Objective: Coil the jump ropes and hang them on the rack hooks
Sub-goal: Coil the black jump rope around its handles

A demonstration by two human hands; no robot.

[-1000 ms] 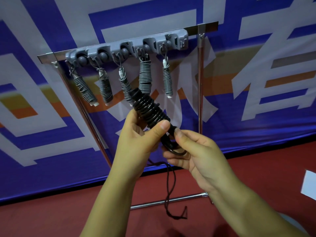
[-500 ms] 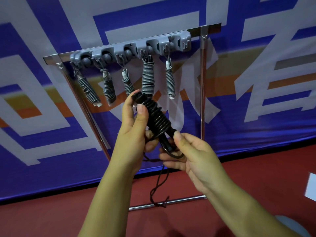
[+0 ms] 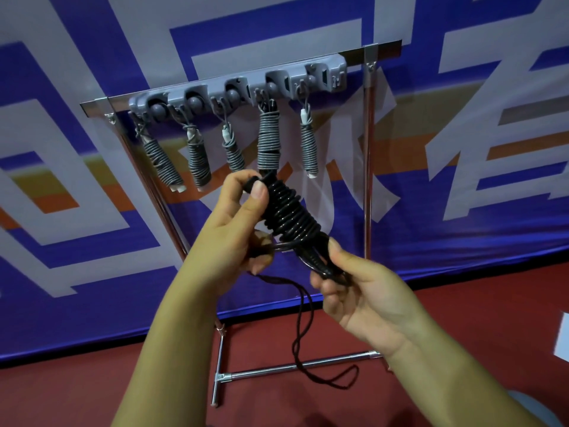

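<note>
I hold a black jump rope (image 3: pixel 289 212), wound tightly round its handles, tilted in front of the rack. My left hand (image 3: pixel 234 229) grips its upper end, thumb on top. My right hand (image 3: pixel 357 291) pinches the lower end, where a rope loop sticks out. A thin black cord (image 3: pixel 303 331) dangles from the bundle toward the floor. Behind it, the grey hook rack (image 3: pixel 240 87) on a metal frame carries several coiled grey jump ropes (image 3: pixel 268 140) hanging from its hooks.
The rack's chrome posts (image 3: pixel 367 155) and floor bar (image 3: pixel 301 363) stand on red flooring in front of a blue, white and orange banner (image 3: pixel 92 180). A white sheet (image 3: pixel 562 334) lies at the right edge.
My left hand slid from the bundle's lower half up to its top end. The bundle stayed tilted before the rack while the right hand kept its pinch, and the dangling cord swung.
</note>
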